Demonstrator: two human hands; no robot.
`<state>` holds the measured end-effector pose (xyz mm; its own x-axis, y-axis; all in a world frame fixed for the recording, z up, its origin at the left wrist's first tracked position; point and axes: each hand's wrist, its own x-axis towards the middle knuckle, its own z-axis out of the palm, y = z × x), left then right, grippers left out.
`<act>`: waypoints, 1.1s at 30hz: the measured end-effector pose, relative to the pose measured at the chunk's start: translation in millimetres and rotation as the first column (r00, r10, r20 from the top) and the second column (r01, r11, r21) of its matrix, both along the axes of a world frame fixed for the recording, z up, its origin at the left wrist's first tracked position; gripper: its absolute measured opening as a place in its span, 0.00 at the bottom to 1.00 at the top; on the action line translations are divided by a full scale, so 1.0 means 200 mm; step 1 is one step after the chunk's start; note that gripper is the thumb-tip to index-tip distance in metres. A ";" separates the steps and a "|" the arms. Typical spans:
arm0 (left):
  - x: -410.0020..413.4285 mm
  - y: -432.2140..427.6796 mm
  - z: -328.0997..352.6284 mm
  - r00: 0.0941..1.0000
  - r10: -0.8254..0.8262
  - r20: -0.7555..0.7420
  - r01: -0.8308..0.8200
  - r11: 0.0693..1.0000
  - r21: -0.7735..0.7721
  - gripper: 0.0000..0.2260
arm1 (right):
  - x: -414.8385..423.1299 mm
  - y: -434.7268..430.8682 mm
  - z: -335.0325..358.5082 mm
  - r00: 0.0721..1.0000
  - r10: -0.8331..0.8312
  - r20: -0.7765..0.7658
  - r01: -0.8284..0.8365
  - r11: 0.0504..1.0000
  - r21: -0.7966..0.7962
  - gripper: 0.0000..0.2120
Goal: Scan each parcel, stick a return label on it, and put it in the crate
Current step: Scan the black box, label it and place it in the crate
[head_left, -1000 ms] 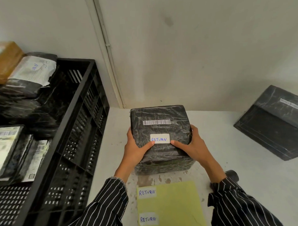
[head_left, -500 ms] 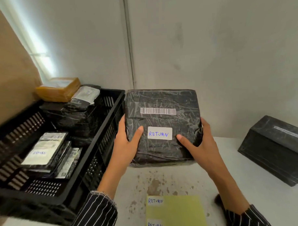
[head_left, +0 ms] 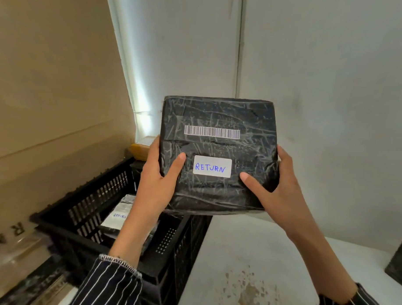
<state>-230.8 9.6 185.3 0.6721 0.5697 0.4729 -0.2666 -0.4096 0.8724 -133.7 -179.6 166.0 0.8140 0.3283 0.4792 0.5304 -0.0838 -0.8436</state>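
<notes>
Both sides gripped: my left hand (head_left: 155,183) and right hand (head_left: 274,191) clamp the parcel (head_left: 217,115), presumably for lowering into the crate (head_left: 87,202).

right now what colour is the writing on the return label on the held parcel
Blue handwriting on a white return label, seen clearly in the head view.

Parcel (head_left: 218,151) held above table (head_left: 256,253), crate (head_left: 110,201) on its left

One head-worn wide view looks forward and down, close above the crate (head_left: 94,201).
</notes>
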 end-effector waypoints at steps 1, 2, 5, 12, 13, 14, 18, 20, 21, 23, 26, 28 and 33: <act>-0.01 0.06 0.02 1.000 0.013 0.003 -0.013 1.000 0.014 0.22 | -0.01 0.06 0.02 1.000 0.014 0.004 -0.014 1.000 0.005 0.39; -0.03 0.12 0.03 1.000 0.028 0.003 -0.028 0.999 0.027 0.22 | -0.01 0.12 0.03 1.000 0.026 0.007 -0.026 1.000 0.008 0.39; -0.06 0.33 0.06 0.997 0.069 -0.019 -0.068 0.996 0.052 0.21 | -0.03 0.32 0.05 0.998 0.055 0.007 -0.055 0.998 -0.008 0.39; -0.09 0.86 0.01 0.970 0.054 -0.235 -0.049 0.998 0.028 0.23 | -0.08 0.78 -0.04 0.991 0.048 -0.127 -0.062 0.992 -0.109 0.37; -0.08 0.92 -0.01 0.961 0.033 -0.275 -0.032 0.999 0.009 0.23 | -0.09 0.83 -0.07 0.990 0.027 -0.140 -0.045 0.990 -0.131 0.36; -0.07 0.97 -0.04 0.947 0.009 -0.320 -0.013 1.000 -0.013 0.24 | -0.10 0.87 -0.09 0.988 0.002 -0.152 -0.027 0.987 -0.160 0.35; -0.01 1.08 -0.14 0.895 -0.102 -0.435 0.054 0.991 -0.121 0.18 | -0.12 0.97 -0.18 0.976 -0.102 -0.194 0.043 0.957 -0.287 0.31; 0.01 1.10 -0.20 0.861 -0.144 -0.488 0.068 0.983 -0.170 0.20 | -0.11 1.00 -0.21 0.968 -0.147 -0.202 0.070 0.935 -0.347 0.30; 0.02 1.10 -0.23 0.849 -0.153 -0.507 0.064 0.980 -0.189 0.22 | -0.10 1.01 -0.22 0.964 -0.169 -0.204 0.082 0.923 -0.375 0.29; 0.02 1.10 -0.29 0.829 -0.147 -0.539 0.016 0.971 -0.239 0.25 | -0.05 1.02 -0.21 0.958 -0.209 -0.198 0.105 0.894 -0.436 0.26; 0.00 1.09 -0.33 0.804 -0.107 -0.585 -0.091 0.950 -0.299 0.21 | 0.08 1.05 -0.17 0.960 -0.185 -0.211 0.045 0.844 -0.534 0.22; -0.04 1.11 -0.34 0.794 -0.100 -0.600 -0.117 0.943 -0.311 0.21 | 0.15 1.09 -0.14 0.963 -0.113 -0.244 -0.055 0.807 -0.588 0.20; -0.14 1.17 -0.33 0.798 -0.157 -0.581 -0.121 0.904 -0.410 0.35 | 0.23 1.21 -0.18 0.960 -0.032 -0.278 -0.148 0.787 -0.599 0.14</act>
